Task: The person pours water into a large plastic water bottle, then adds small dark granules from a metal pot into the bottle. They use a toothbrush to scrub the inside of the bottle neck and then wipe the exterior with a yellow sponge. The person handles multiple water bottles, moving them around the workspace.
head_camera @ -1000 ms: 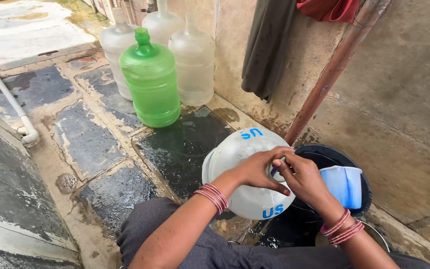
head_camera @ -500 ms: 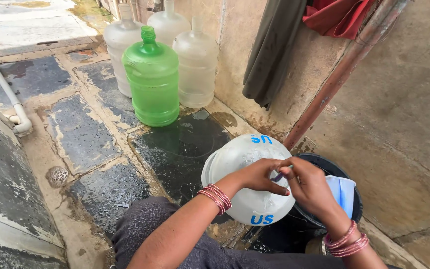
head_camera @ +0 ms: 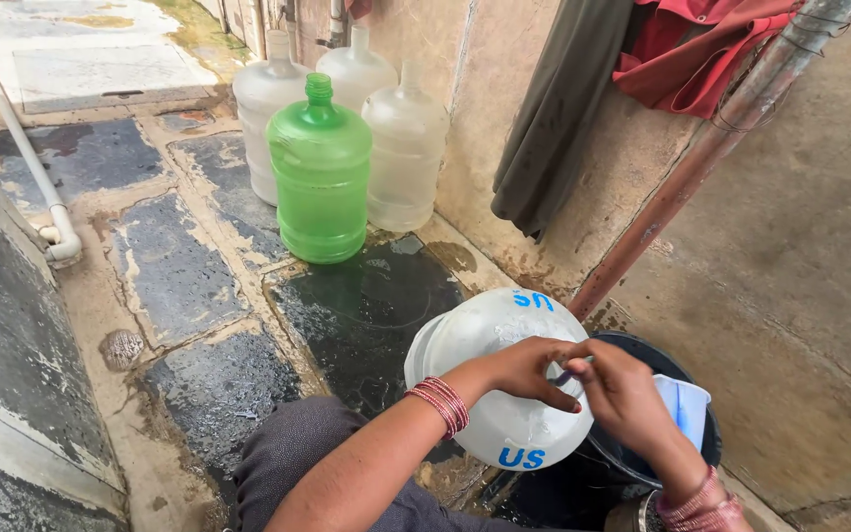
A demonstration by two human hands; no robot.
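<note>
Two bare hands at work over one large clear water jug (head_camera: 490, 379) tipped on its side with blue lettering on its wall, resting on the rim of a dark bucket (head_camera: 642, 463). Left hand (head_camera: 519, 369): laid across the upper wall of the jug, fingers curled, grip pressed against the plastic; red bangles at the wrist. Right hand (head_camera: 627, 394): just beside the left, at the jug's far end over the bucket, grip pinched around a small part there, too hidden to tell what it is; bangles at that wrist too. One pale blue mug (head_camera: 684, 409): inside the bucket, just beyond the right hand. One green water jug (head_camera: 320, 172): upright on the wet stone floor (head_camera: 179, 266), well ahead of the left hand. Three clear water jugs (head_camera: 406, 148): upright, clustered behind and beside the green one against the wall. One rust-coloured pipe (head_camera: 701, 158): slanting down the wall to the floor just beyond the hands. One dark cloth (head_camera: 558, 128) and one red cloth (head_camera: 701, 49): hanging on the wall above. One white pipe (head_camera: 36, 187): running along the floor, far to the left of the left hand.
</note>
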